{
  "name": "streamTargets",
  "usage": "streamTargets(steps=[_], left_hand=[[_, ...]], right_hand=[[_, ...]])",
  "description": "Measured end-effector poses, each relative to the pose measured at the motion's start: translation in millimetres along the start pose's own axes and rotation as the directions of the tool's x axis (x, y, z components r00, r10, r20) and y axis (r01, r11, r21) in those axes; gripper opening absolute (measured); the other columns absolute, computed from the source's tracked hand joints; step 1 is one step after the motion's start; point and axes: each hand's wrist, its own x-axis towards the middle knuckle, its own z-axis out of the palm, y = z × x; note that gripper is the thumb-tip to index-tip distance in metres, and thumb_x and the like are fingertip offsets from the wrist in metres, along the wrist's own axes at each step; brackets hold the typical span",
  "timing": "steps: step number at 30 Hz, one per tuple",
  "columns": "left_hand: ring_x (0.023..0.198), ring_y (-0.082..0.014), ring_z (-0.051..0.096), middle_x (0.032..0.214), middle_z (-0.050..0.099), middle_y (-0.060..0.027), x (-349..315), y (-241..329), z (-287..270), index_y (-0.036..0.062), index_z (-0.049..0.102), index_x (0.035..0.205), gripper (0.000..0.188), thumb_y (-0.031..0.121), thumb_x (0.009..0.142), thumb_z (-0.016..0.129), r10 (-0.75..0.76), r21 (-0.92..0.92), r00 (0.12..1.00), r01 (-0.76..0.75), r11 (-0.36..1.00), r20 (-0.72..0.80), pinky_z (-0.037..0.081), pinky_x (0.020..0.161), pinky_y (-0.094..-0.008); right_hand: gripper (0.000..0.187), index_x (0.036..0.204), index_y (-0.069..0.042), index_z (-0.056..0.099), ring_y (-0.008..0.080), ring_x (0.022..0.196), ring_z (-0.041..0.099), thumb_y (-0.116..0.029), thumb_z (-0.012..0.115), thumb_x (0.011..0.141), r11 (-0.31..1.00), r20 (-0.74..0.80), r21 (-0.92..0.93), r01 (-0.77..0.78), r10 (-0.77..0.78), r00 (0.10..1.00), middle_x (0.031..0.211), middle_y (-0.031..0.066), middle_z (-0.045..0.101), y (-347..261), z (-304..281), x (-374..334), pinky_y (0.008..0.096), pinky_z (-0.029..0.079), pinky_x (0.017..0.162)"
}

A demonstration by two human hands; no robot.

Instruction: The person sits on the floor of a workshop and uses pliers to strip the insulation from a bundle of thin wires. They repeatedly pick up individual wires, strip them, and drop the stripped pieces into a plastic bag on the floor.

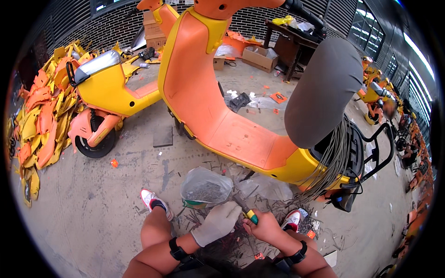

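My right hand (266,228), bare, is closed around a tool with a yellow and green handle (251,216). Its thin end points up and left, and its exact kind is hard to tell. Right beside it is my left hand (217,224) in a pale glove, fingers drawn together; what they hold is hidden. Just beyond the glove stands a green tub lined with a clear plastic bag (206,185), holding many thin dark pieces. A thick bundle of grey cables (334,160) hangs over the rear of the orange and yellow scooter (241,139) in front of me.
Cable scraps (238,248) litter the floor between my feet. Another clear bag (266,186) lies under the scooter. A second scooter (106,95) and a heap of orange and yellow panels (46,118) are at left. Cardboard boxes (258,59) and a dark table (289,39) stand behind.
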Motion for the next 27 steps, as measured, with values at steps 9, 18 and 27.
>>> streamTargets(steps=[9,18,27], left_hand=[[0.085,-0.0276,0.062,0.101,0.058,-0.0142,-3,5,4,-0.0042,0.060,0.105,0.027,0.005,0.080,0.062,-0.003,0.068,1.000,0.004,0.998,-0.018,0.052,0.067,-0.0353],[0.079,-0.0309,0.063,0.094,0.060,-0.0134,11,21,-1,-0.0002,0.060,0.103,0.015,0.008,0.091,0.060,-0.452,-0.345,0.892,0.421,0.839,-0.010,0.051,0.069,-0.0385],[0.077,-0.0278,0.062,0.097,0.059,-0.0122,5,19,-5,-0.0029,0.062,0.102,0.019,0.005,0.085,0.061,-0.282,-0.282,0.959,0.270,0.921,-0.004,0.051,0.066,-0.0372]], right_hand=[[0.031,0.107,-0.003,0.062,0.0463,0.070,0.063,-0.026,0.069,0.087,1.000,-0.032,-0.001,0.017,-0.017,0.999,0.070,0.0257,0.062,5,1,-3,0.0502,0.051,0.061],[0.028,0.103,0.001,0.060,0.0365,0.067,0.064,-0.020,0.071,0.088,0.985,-0.068,0.170,0.009,0.002,0.998,0.074,0.0207,0.063,0,3,-1,0.0412,0.050,0.064],[0.054,0.133,0.001,0.049,0.0397,0.085,0.067,-0.020,0.071,0.089,0.965,0.065,0.259,-0.049,0.033,0.997,0.091,0.0229,0.066,7,4,-7,0.0406,0.052,0.075]])
